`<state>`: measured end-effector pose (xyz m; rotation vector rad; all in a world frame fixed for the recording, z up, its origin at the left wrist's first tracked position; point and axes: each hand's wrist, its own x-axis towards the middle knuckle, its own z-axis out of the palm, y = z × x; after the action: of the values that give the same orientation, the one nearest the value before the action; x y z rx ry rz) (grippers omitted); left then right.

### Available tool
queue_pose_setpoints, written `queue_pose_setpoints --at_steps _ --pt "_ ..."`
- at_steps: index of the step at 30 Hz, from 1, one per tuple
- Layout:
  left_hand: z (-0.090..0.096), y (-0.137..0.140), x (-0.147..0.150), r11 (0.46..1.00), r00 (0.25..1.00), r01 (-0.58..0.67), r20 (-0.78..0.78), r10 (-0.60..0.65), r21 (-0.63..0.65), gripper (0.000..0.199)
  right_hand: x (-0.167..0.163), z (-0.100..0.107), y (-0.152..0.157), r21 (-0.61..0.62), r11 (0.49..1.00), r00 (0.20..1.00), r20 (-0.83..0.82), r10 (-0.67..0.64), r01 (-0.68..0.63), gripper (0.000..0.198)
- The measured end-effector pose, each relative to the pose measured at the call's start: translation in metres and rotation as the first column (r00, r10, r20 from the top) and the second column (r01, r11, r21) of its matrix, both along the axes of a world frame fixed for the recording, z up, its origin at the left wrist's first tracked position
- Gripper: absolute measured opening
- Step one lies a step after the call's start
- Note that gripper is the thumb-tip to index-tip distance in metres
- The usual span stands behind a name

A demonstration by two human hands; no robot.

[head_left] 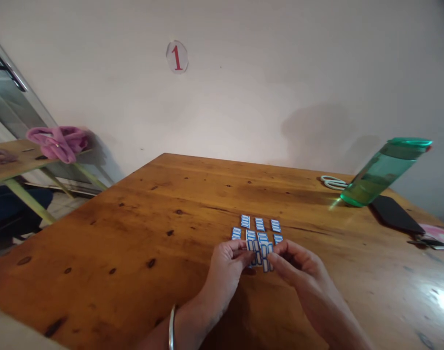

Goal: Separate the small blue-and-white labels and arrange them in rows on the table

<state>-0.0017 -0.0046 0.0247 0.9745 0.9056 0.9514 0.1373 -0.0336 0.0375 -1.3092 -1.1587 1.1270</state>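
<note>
My left hand pinches a small white card with blue-outlined boxes between thumb and fingers. Closed in a pinch too, my right hand grips a similar blue-and-white card. The two held cards are side by side, touching or overlapping, above the wooden table. Just beyond them lie several small blue-and-white cards in loose rows, among them one at the back left, one in the back middle and one at the back right. My hands partly hide the nearer row.
The wooden table runs back towards a white wall. At right are a green bottle, a white cable, a flat black object and keys. At left, another table bears a pink cloth and another person's hand.
</note>
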Motion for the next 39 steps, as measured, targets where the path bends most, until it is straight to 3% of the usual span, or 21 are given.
queue_pose_setpoints --at_steps 2,8,24,34,39 --pt "-0.002 0.000 0.001 1.000 1.000 0.010 0.011 -0.010 0.005 0.027 -0.002 -0.005 0.003 -0.015 1.000 0.998 0.061 0.020 -0.019 0.027" --pt "-0.003 -0.001 0.002 0.997 0.996 0.051 0.066 -0.054 0.050 0.025 -0.001 -0.021 0.011 0.090 0.995 0.976 0.206 -0.069 0.052 0.024" --pt "-0.006 -0.002 0.005 0.989 0.991 0.113 0.056 -0.119 0.097 0.029 -0.003 -0.020 0.009 0.146 0.988 0.934 0.342 -0.107 0.059 0.022" --pt "-0.003 -0.001 0.004 0.986 0.987 0.150 0.054 -0.154 0.073 0.022 -0.005 -0.018 0.009 0.096 0.994 0.938 0.337 -0.085 0.056 0.025" --pt "-0.007 -0.001 0.001 0.996 0.994 0.087 -0.062 -0.085 0.019 0.044 -0.001 -0.007 0.007 0.042 0.999 0.985 0.173 0.017 -0.025 0.029"
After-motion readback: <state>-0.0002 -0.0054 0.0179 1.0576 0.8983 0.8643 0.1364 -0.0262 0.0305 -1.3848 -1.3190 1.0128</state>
